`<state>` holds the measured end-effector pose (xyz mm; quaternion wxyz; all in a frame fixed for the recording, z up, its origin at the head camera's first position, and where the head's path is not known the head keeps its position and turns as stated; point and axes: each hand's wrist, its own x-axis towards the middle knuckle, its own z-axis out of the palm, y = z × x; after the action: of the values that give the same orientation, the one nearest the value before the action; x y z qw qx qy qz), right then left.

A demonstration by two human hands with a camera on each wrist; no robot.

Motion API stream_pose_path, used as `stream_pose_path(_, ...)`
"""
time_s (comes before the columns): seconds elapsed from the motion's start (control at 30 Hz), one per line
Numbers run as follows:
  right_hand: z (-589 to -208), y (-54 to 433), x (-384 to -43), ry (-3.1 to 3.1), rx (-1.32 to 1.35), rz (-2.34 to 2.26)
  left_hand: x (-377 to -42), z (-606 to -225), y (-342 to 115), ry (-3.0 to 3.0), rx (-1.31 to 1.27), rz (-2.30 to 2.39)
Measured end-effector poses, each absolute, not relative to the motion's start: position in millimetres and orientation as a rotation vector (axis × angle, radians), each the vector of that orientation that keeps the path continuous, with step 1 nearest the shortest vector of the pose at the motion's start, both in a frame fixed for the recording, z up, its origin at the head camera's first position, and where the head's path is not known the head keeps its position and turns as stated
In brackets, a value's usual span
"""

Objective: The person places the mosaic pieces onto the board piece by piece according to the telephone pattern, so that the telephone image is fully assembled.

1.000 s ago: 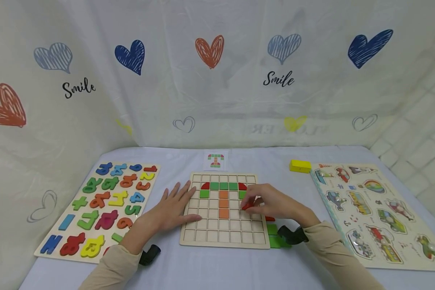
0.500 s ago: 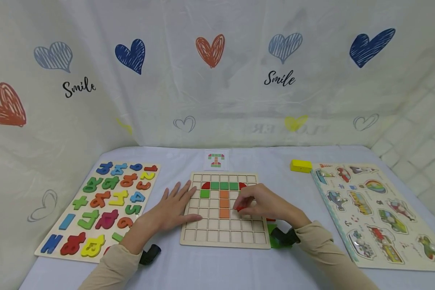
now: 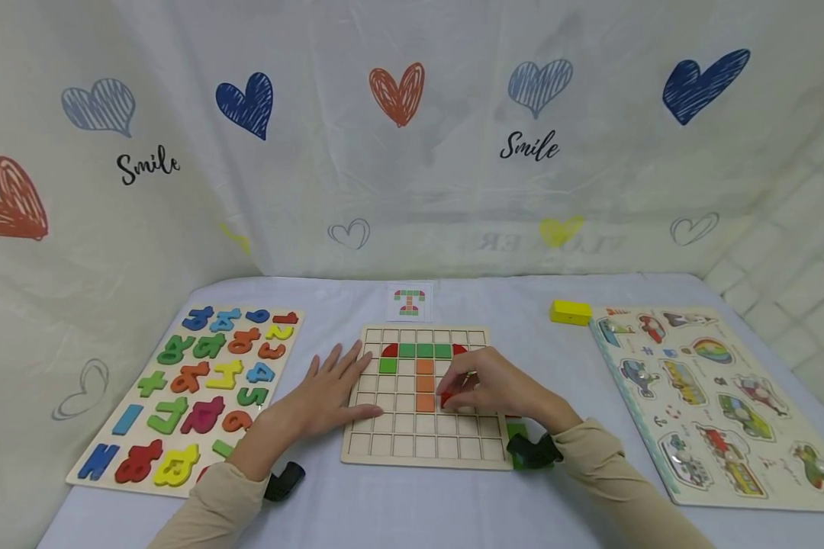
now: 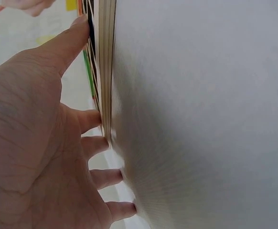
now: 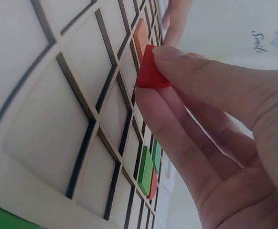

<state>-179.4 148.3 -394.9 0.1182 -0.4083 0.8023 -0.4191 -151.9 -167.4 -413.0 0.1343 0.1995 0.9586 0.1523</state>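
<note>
A wooden grid board [image 3: 426, 450] lies in the middle of the table, with red, green and orange tiles set in some of its cells. In the right wrist view my right hand [image 5: 215, 129] pinches a red tile [image 5: 151, 69] between thumb and index finger, close over the grid. From the head view, that right hand [image 3: 497, 385] is just right of the lowest orange tile [image 3: 425, 402]. My left hand [image 3: 323, 393] lies with fingers spread on the board's left edge. The left wrist view has its fingertips along the board's side [image 4: 105, 71] and on the cloth.
A letter and number puzzle [image 3: 199, 381] lies at the left. At the right is a vehicle picture puzzle [image 3: 721, 404], with a yellow block [image 3: 570, 312] by its far corner. A small pattern card [image 3: 410, 303] lies behind the board. Green pieces [image 3: 517, 438] show under the right wrist.
My right hand has moved left over the board with the red tile, toward the orange column. My left hand has stayed in place.
</note>
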Motion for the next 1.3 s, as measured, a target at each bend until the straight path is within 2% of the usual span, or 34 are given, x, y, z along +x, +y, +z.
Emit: stream_pose_path(1.3, -387.1, 136.9, -172.5, 2.534, -1.102, -0.947, -152.9, -412.0, -167.0, 2.777, 0.587, 0.434)
